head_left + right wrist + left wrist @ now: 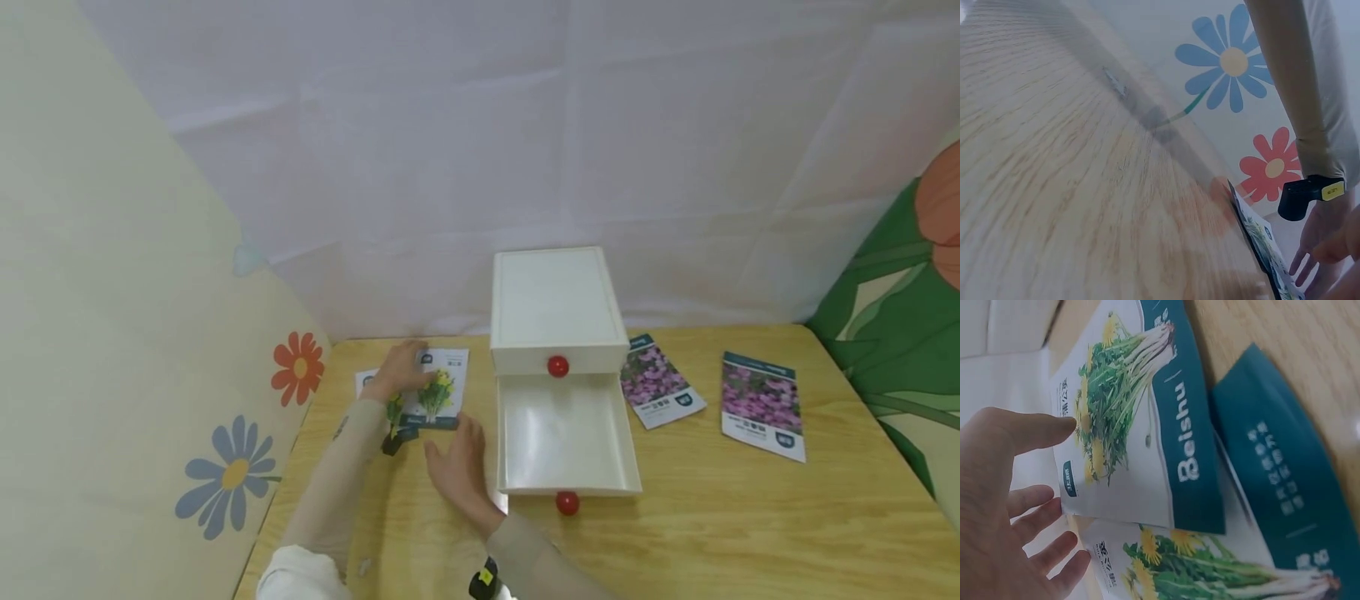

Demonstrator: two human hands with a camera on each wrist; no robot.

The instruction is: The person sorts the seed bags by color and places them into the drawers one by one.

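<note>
Two white and teal seed packets with dandelion pictures lie overlapping at the table's back left. My left hand (403,372) is at the left side of the upper packet (451,382). In the left wrist view its thumb (1054,431) extends over the picture, while the other fingers spread loosely by the packet's top edge. The lower packet (1291,444) sticks out from beneath, partly covered. My right hand (459,462) is at the upper packet's near right corner, thumb and fingers apart; in the right wrist view only a little of this hand shows at the edge.
Right of my hands stands a white drawer box (551,296) with red knobs. Its lower drawer (566,433) is pulled out and holds nothing. Beyond it lie two packets with pink flowers, one (656,383) beside the box, another (762,404) farther right. A white cloth (450,167) hangs behind the table.
</note>
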